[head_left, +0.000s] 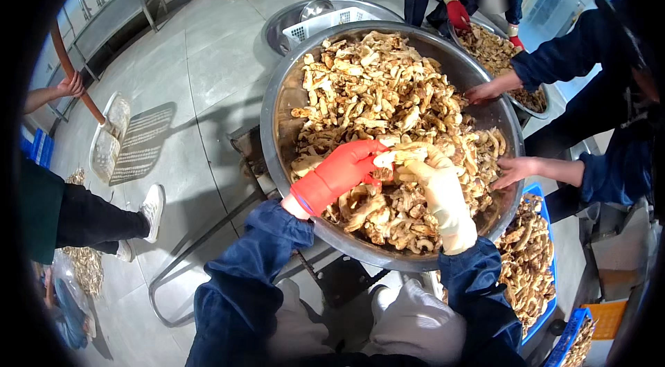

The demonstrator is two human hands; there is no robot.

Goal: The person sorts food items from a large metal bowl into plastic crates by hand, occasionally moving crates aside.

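A large round metal basin in front of me holds a heap of cut brown-and-cream mushroom pieces. Over the near part of the heap, my left hand, in a red glove, grips the left end of a pale mushroom piece. My right hand, wearing a cream glove, has its fingers around the right end of that same piece. A browner chunk shows just beneath the left fingertips; whether it is held is unclear. Parts of both hands' fingers are hidden.
At the right rim, a co-worker's bare hands reach into the basin. Beyond, a person's red-gloved hand touches another mushroom-filled basin. A blue crate of mushrooms stands lower right. Leftward, someone holds a long-handled white basket scoop.
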